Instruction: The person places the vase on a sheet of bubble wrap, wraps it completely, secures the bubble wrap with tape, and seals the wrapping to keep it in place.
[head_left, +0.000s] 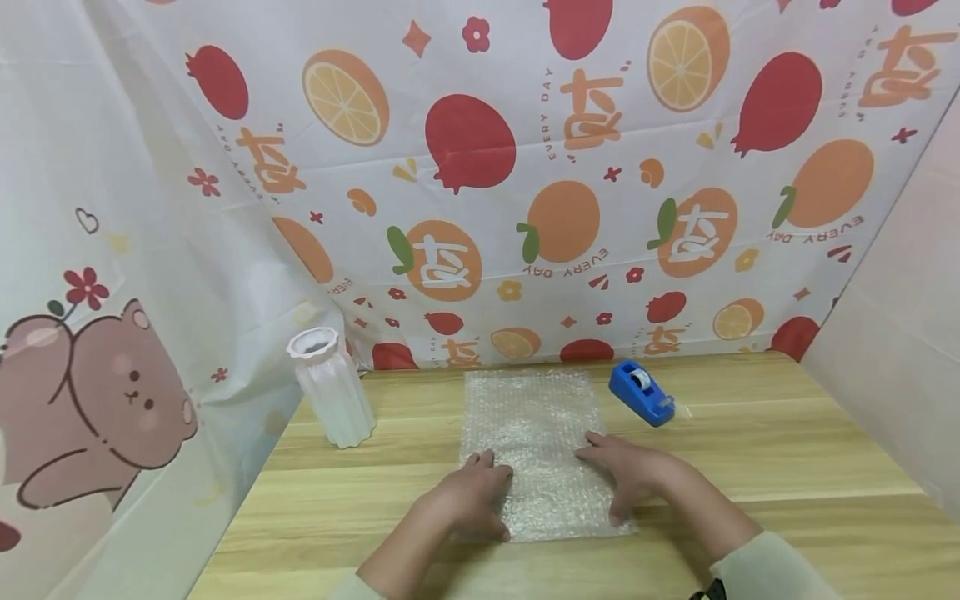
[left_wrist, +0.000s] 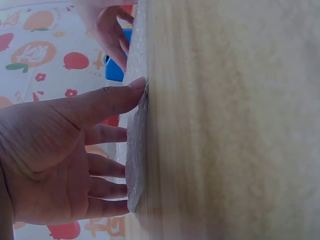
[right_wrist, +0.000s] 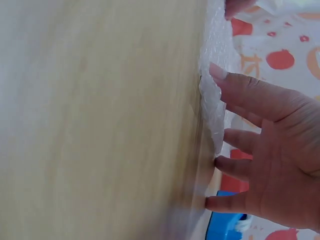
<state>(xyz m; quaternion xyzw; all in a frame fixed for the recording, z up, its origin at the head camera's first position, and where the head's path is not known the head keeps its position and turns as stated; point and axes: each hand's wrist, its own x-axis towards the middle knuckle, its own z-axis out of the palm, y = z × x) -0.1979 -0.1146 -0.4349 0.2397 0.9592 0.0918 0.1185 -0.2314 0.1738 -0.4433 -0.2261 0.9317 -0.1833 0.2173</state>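
A sheet of clear bubble wrap [head_left: 536, 442] lies flat on the wooden table [head_left: 405, 492]. On its left edge rests my left hand [head_left: 472, 500], fingers spread and fingertips touching the wrap. My right hand [head_left: 630, 471] touches the opposite edge, its thumb near the front right corner. In the left wrist view, the left thumb and fingers [left_wrist: 107, 192] are extended against the rim of the bubble wrap [left_wrist: 137, 155]. The right wrist view has the right thumb on the bubble wrap [right_wrist: 212, 90], with the other fingers [right_wrist: 237, 167] straight and some beyond its edge.
A white fluted vase [head_left: 336, 392] stands upright at the table's left. Behind my right hand sits a blue tape dispenser [head_left: 641, 393] with a roll of tape. A fruit-print cloth [head_left: 480, 225] hangs along the back, and a bear-print cloth [head_left: 135, 400] covers the left side.
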